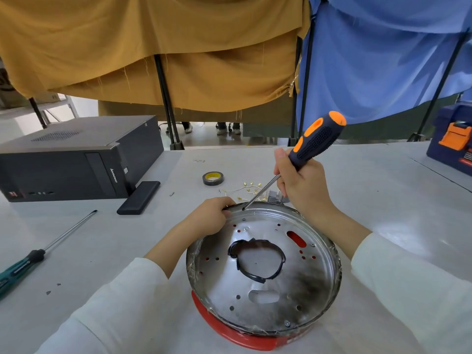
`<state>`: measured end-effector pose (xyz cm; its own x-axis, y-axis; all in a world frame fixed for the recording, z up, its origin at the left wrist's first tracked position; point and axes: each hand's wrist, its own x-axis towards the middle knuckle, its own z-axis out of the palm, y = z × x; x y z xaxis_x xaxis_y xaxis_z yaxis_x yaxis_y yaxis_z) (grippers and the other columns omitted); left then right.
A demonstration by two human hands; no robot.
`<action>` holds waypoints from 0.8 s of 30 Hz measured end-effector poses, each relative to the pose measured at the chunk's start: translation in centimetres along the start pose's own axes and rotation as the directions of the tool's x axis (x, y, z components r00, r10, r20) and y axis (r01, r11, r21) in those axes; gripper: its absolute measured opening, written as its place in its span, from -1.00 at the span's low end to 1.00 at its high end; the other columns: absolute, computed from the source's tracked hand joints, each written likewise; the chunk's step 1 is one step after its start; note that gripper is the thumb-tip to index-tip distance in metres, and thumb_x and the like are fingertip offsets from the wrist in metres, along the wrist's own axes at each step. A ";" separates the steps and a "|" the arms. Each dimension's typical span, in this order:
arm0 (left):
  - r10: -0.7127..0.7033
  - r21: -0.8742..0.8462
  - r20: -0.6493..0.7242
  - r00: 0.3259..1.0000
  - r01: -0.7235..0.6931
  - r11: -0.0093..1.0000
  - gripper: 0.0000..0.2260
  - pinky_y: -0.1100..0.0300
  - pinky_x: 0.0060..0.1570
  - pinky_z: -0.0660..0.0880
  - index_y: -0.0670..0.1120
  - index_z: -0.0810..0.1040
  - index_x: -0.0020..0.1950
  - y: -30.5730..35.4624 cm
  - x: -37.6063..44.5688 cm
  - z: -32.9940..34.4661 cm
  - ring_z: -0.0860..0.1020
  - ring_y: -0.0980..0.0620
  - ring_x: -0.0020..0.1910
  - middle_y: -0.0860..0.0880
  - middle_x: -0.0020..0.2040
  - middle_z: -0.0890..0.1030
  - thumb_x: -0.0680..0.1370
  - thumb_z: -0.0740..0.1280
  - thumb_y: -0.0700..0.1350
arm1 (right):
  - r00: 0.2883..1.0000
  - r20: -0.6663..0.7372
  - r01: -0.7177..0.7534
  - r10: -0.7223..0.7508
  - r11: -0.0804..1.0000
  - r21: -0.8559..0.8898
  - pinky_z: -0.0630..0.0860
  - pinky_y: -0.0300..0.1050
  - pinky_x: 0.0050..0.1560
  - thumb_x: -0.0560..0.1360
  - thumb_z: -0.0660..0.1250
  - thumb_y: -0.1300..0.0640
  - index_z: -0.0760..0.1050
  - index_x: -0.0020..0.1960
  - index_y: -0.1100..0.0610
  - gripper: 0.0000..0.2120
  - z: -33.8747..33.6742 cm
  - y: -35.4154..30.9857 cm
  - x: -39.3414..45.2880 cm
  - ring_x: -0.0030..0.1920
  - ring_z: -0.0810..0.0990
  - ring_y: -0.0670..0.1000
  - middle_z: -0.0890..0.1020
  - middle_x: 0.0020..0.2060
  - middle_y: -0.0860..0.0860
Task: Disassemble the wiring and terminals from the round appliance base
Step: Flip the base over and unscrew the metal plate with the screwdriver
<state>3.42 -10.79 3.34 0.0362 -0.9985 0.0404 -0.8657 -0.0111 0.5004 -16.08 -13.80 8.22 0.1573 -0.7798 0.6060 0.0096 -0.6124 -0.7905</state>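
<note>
The round appliance base [301,284] is a silver metal dish with a red outer shell, lying in front of me with a black-taped hole in its middle. My left hand [212,217] grips its far left rim. My right hand [300,186] holds a black and orange screwdriver [316,139] whose tip touches the inside of the far rim. Loose white wires with brass terminals [249,191] and a small grey part [275,196] lie on the table just behind the base.
A roll of black tape [213,178] lies behind the wires. A green-handled screwdriver [38,254] lies at the left. A black computer case [76,159] and a flat black box [139,197] stand at the back left, a blue toolbox [454,141] at the far right.
</note>
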 end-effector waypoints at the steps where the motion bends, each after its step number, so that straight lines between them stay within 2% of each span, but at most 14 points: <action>1: 0.002 0.002 0.003 1.000 -0.002 1.000 -0.78 0.22 -0.09 0.29 -0.03 0.51 0.15 0.0 0.0 0.0 0.44 0.02 -0.05 0.03 -0.03 0.50 0.60 0.15 -0.23 | 1.000 0.014 0.002 -0.001 1.000 -0.013 0.33 -0.20 -0.48 0.57 0.25 0.00 0.39 -0.37 0.13 -0.62 -0.1 0.1 0.0 -0.58 0.37 -0.06 0.39 -0.61 -0.10; 6: 0.022 0.004 -0.015 1.000 -0.022 1.000 -0.79 0.24 -0.08 0.28 -0.04 0.51 0.15 0.2 -0.2 0.0 0.41 0.03 -0.06 0.04 -0.04 0.48 0.60 0.16 -0.22 | 0.998 0.056 0.003 0.003 0.995 -0.102 0.36 -0.18 -0.42 0.59 0.23 -0.01 0.39 -0.33 0.29 -0.56 -0.1 0.6 -0.1 -0.58 0.38 -0.08 0.39 -0.64 -0.10; 9: 0.026 0.005 -0.023 0.999 -0.026 1.000 -0.79 0.25 -0.08 0.28 -0.05 0.51 0.15 0.2 -0.3 0.0 0.40 0.04 -0.07 0.04 -0.05 0.48 0.61 0.15 -0.22 | 0.998 0.063 0.001 0.006 0.994 -0.108 0.37 -0.14 -0.40 0.58 0.23 -0.02 0.39 -0.33 0.30 -0.55 -0.1 0.7 -0.4 -0.56 0.39 -0.07 0.39 -0.61 -0.09; 12: 0.029 0.015 -0.023 0.999 -0.029 0.999 -0.79 0.24 -0.06 0.28 -0.05 0.51 0.17 0.1 -0.3 0.1 0.41 0.04 -0.06 0.02 -0.01 0.49 0.61 0.15 -0.21 | 0.998 0.061 0.008 -0.002 0.994 -0.106 0.38 -0.14 -0.40 0.58 0.23 -0.02 0.39 -0.33 0.31 -0.55 -0.1 0.7 -0.5 -0.55 0.40 -0.06 0.43 -0.55 0.02; 17: 0.028 0.018 -0.026 0.999 -0.027 0.999 -0.78 0.25 -0.07 0.28 -0.05 0.51 0.17 0.1 -0.2 0.1 0.41 0.04 -0.05 -0.01 0.05 0.54 0.61 0.15 -0.22 | 0.999 0.051 0.006 -0.001 0.995 -0.096 0.36 -0.24 -0.44 0.59 0.23 -0.01 0.39 -0.34 0.29 -0.55 -0.2 1.0 -0.5 -0.59 0.39 -0.08 0.39 -0.63 -0.08; 20: 0.027 0.018 -0.024 0.999 -0.026 1.000 -0.78 0.25 -0.07 0.28 -0.06 0.51 0.18 0.0 -0.2 0.2 0.41 0.04 -0.06 -0.03 0.08 0.55 0.61 0.14 -0.22 | 0.999 0.048 -0.004 0.008 0.997 -0.083 0.36 -0.23 -0.44 0.58 0.23 -0.01 0.39 -0.35 0.24 -0.57 -0.1 1.1 -0.4 -0.58 0.39 -0.08 0.40 -0.59 -0.06; 24: 0.033 0.031 -0.026 0.999 -0.033 0.999 -0.77 0.26 -0.05 0.28 -0.07 0.50 0.20 0.0 -0.2 0.2 0.41 0.05 -0.05 -0.04 0.11 0.55 0.61 0.14 -0.22 | 0.998 0.063 0.001 0.005 0.995 -0.095 0.37 -0.19 -0.42 0.58 0.23 -0.02 0.39 -0.34 0.30 -0.54 0.1 1.1 -0.4 -0.57 0.39 -0.06 0.41 -0.58 0.00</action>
<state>3.29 -10.61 3.19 0.0201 -0.9966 0.0794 -0.8815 0.0198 0.4718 -16.03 -14.16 7.09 0.2190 -0.7729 0.5955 -0.0839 -0.6229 -0.7777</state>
